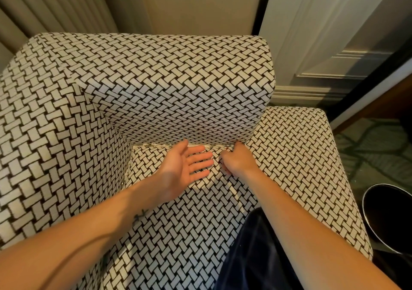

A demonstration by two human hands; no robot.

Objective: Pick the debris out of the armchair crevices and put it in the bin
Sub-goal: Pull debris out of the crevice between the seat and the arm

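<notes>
A black-and-white woven-pattern armchair fills the view. Pale bits of debris lie along the crevice between the backrest and the seat cushion. My left hand hovers palm up over the back of the seat, fingers straight and spread, holding nothing. My right hand sits just right of it at the crevice, fingers curled downward; whether they pinch anything is hidden. A black round bin with a shiny rim stands on the floor to the right of the chair.
A dark blue garment covers the seat's front right. Curtains hang behind the chair on the left; a white panelled door and patterned carpet lie to the right. The right armrest separates the seat from the bin.
</notes>
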